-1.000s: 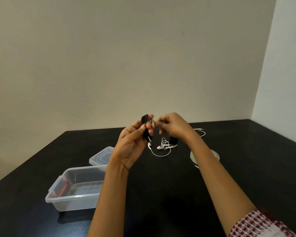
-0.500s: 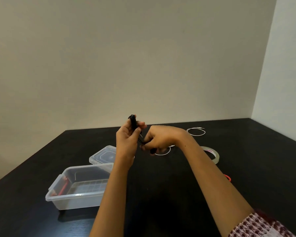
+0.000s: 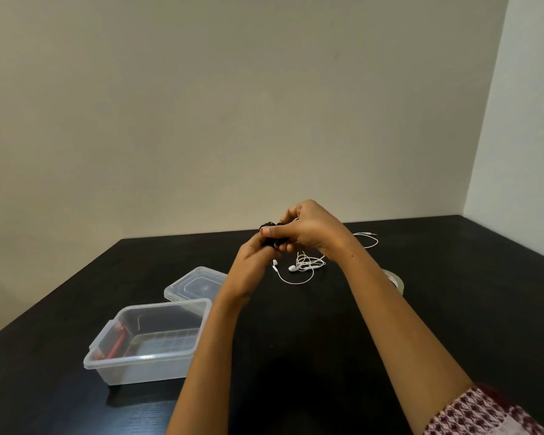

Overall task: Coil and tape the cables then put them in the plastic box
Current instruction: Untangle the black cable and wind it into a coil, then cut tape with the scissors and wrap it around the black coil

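Black cable coil [image 3: 269, 236] gripped by our L hand [image 3: 252, 262] & R hand [image 3: 310, 230]; plastic box [image 3: 145, 368] lies left, nearer L hand.

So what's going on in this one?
A person grips a bunched black cable with both hands, left hand and right hand, raised above the dark table. White earphones lie tangled on the table beyond, and a tape roll sits to the right. The plastic box stands open, its lid beside it.
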